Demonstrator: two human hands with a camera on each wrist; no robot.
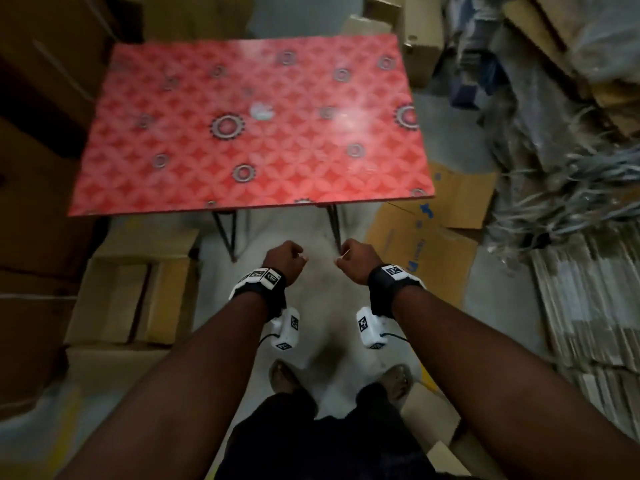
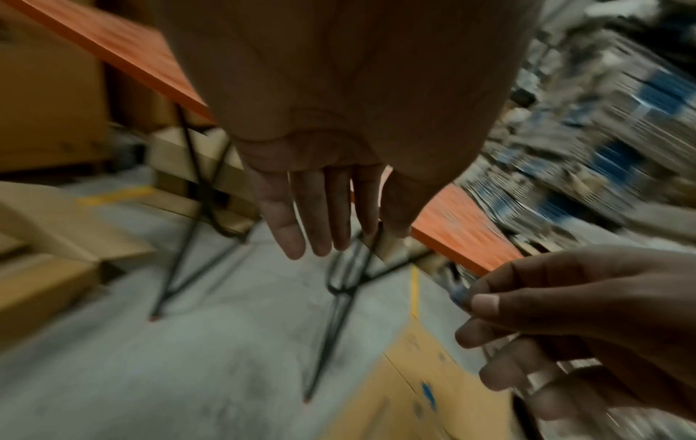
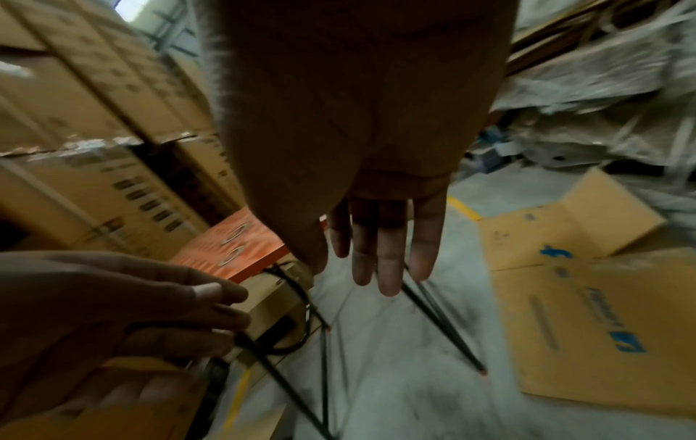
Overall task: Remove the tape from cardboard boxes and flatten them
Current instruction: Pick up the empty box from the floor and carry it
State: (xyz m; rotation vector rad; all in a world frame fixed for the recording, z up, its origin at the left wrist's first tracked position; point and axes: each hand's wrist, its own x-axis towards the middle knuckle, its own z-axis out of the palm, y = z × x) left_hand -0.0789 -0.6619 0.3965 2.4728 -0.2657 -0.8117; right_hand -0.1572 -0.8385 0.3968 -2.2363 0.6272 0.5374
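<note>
My left hand [image 1: 285, 258] and right hand [image 1: 353, 258] hang side by side in the air just in front of the red patterned table [image 1: 249, 133], a short gap between them. Neither holds anything I can make out. The left wrist view has the left fingers [image 2: 312, 214] hanging loose and nearly straight; the right fingers [image 3: 384, 244] hang the same way in the right wrist view. A flattened brown cardboard box [image 1: 433, 237] with blue print lies on the floor to the right of the table, also seen as the flattened box [image 3: 587, 297]. The tabletop bears no box.
Brown cardboard boxes [image 1: 131, 299] stand on the floor at my left, with taller stacks behind them. A stack of flattened cardboard [image 1: 588, 306] and a tangle of grey strapping [image 1: 554, 188] fill the right side. The table's thin black legs [image 1: 225, 233] stand just ahead of my feet.
</note>
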